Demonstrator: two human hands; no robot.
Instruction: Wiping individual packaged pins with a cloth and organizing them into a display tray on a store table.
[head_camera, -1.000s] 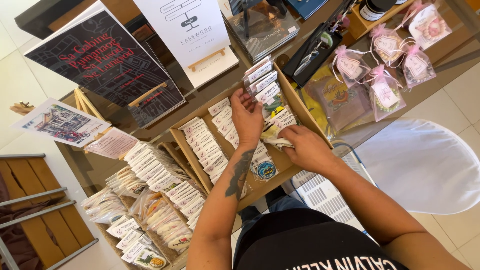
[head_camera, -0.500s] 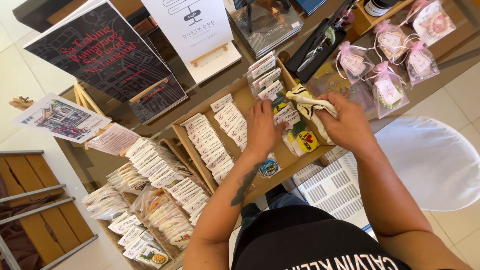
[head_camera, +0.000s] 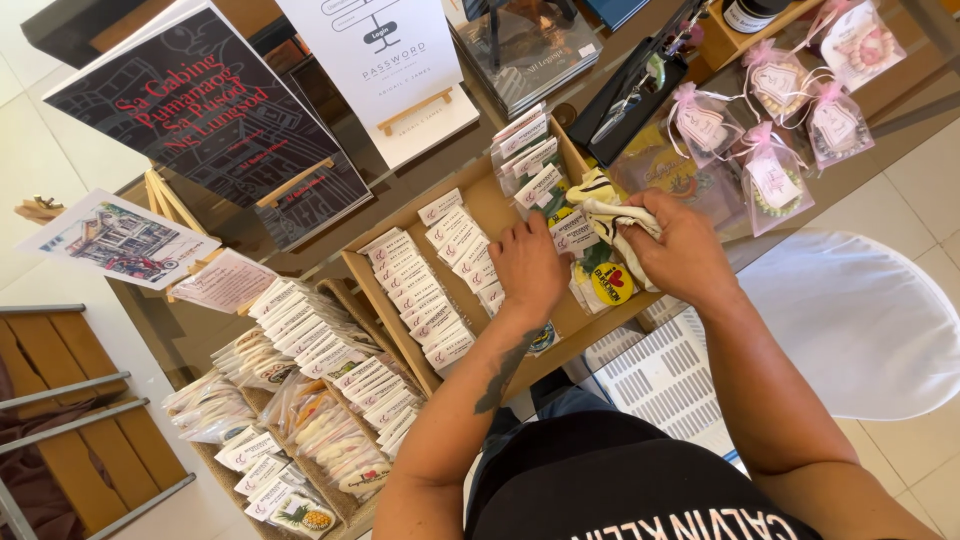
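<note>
The cream cloth pouch (head_camera: 612, 215) is showing pale yellow patches. A round yellow sticker (head_camera: 609, 283) is bearing a red heart. White tags are topping the packets (head_camera: 420, 290) in the tan cardboard tray (head_camera: 490, 205). Pink ribbons are tying the clear gift bags (head_camera: 770, 175).

Bright daylight fills the scene, coming from the upper right, where the floor (head_camera: 920, 170) and the white chair (head_camera: 860, 320) are washed nearly to blank white. The glass worktop (head_camera: 900, 95) throws pale reflections, and the clear gift bags (head_camera: 775, 180) glint along their folds. Shadows are soft and short: a faint one lies under the left hand (head_camera: 528, 265) inside the wooden tray (head_camera: 400, 320). The middle is sharp, small packets crisp. Towards the edges straight lines bow from a wide lens, and the black shirt (head_camera: 620, 490) at the bottom is slightly soft.
</note>
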